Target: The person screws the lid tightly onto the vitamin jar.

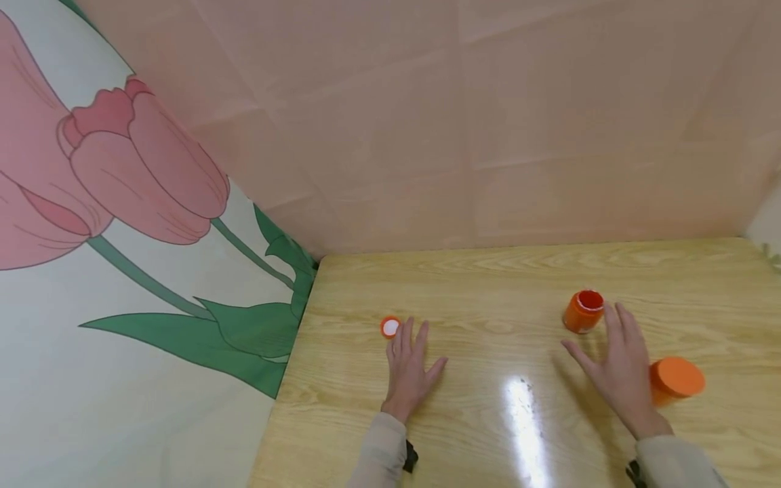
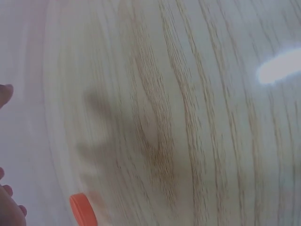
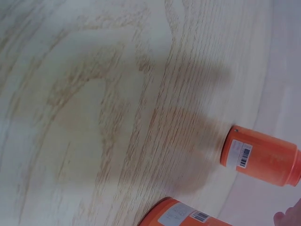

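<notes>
In the head view an orange lid point(image 1: 390, 327), its white inner face up, lies on the wooden table point(image 1: 476, 312). My left hand point(image 1: 407, 369) is just beside it, fingers spread and holding nothing. The left wrist view has the lid point(image 2: 83, 210) at its bottom edge. Further right an orange jar point(image 1: 582, 313) stands upright without a lid, its mouth showing red. My right hand point(image 1: 622, 369) is close to that jar, thumb apart from the fingers, with nothing in its grasp. Whether the fingertips touch the jar, I cannot tell.
A second orange jar point(image 1: 676, 379), closed on top, stands right of my right hand, partly covered by it. Both jars carry white barcode labels in the right wrist view. A pink cloth point(image 1: 390, 135) hangs behind the table, and a tulip-print cloth point(image 1: 152, 379) hangs at the left.
</notes>
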A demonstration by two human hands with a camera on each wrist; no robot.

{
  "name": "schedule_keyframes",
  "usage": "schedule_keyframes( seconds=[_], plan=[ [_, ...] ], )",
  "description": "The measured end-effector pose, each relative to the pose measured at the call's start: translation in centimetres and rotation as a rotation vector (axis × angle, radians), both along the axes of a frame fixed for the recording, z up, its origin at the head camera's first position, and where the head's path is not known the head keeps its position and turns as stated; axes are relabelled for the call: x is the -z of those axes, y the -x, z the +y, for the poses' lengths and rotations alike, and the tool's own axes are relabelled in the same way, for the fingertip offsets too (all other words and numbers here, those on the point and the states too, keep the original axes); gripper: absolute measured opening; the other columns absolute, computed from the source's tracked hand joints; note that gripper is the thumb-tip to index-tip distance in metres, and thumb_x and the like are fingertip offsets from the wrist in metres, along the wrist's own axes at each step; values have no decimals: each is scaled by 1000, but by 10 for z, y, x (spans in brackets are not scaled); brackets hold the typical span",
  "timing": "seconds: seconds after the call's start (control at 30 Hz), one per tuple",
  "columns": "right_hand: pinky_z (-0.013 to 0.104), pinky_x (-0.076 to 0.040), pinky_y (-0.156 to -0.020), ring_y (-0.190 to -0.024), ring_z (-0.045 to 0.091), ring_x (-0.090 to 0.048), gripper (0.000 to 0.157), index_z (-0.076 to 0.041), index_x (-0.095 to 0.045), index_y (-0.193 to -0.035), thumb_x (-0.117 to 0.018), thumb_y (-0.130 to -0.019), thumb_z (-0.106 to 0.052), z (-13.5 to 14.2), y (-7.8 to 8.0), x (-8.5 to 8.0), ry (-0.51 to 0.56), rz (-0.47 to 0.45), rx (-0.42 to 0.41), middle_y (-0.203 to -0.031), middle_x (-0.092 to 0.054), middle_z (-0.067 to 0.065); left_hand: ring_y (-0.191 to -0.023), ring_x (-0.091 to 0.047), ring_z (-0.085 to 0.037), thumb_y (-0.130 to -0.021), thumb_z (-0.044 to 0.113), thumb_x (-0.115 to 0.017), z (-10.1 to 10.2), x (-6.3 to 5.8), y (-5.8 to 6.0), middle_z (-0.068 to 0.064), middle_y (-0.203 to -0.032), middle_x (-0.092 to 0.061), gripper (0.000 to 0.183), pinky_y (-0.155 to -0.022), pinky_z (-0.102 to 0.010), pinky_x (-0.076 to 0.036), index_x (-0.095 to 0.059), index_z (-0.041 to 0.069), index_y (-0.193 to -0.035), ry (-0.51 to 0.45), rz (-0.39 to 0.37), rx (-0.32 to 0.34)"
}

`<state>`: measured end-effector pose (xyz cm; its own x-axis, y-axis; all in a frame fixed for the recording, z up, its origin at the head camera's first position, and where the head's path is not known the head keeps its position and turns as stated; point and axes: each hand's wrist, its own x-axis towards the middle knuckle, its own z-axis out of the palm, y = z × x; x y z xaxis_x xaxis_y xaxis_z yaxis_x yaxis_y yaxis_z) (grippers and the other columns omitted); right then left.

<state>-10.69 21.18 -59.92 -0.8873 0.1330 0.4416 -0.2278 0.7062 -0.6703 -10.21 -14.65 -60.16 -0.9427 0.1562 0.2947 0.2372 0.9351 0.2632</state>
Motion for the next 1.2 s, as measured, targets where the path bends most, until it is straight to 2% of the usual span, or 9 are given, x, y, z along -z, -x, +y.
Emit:
schedule_keyframes(
  seconds=[0.17,0.33,0.43,0.67,0.87,1.2],
  plan=[
    [68,-17,-116,-141,54,-27,99,-8,-29,-155,-85,-75,-26,3,6,0,13,-37,12,-156,-28,30,-145,-30,-32,-86,44,-73,-4,3,7,-12,-156,-33,78,-108,-59,-33,-38,20,-150,-8,-20,-18],
    [66,-15,-118,-144,52,-23,97,-2,-26,-155,-82,-80,-27,3,11,1,24,-78,13,-158,-25,29,-142,-34,-34,-83,44,-76,-11,6,11,-14,-153,-36,78,-106,-61,-35,-40,18,-149,7,9,-36],
    [66,-14,-118,-145,52,-22,98,-2,-24,-156,-82,-81,-26,4,15,3,40,-93,17,-159,-24,29,-141,-35,-35,-84,44,-74,-15,8,14,-16,-153,-37,78,-106,-61,-34,-40,17,-149,0,7,-38],
    [64,-11,-119,-147,50,-20,99,-5,-19,-158,-79,-83,-28,7,24,3,87,-126,23,-161,-22,27,-144,-32,-36,-85,40,-74,-25,8,25,-17,-155,-35,78,-110,-60,-30,-37,18,-151,-41,-41,-38],
    [65,-11,-119,-148,50,-18,98,-7,-15,-158,-77,-86,-28,8,28,3,117,-165,21,-162,-19,25,-147,-27,-36,-87,41,-72,-34,7,35,-16,-158,-31,77,-112,-58,-27,-35,18,-152,-60,-121,-68],
    [67,-9,-117,-148,51,-13,100,-6,-8,-159,-74,-89,-32,7,34,5,149,-248,23,-164,-11,24,-146,-29,-37,-87,39,-73,-50,19,50,-16,-156,-33,77,-113,-60,-26,-37,17,-151,-118,-149,-133]
  ],
)
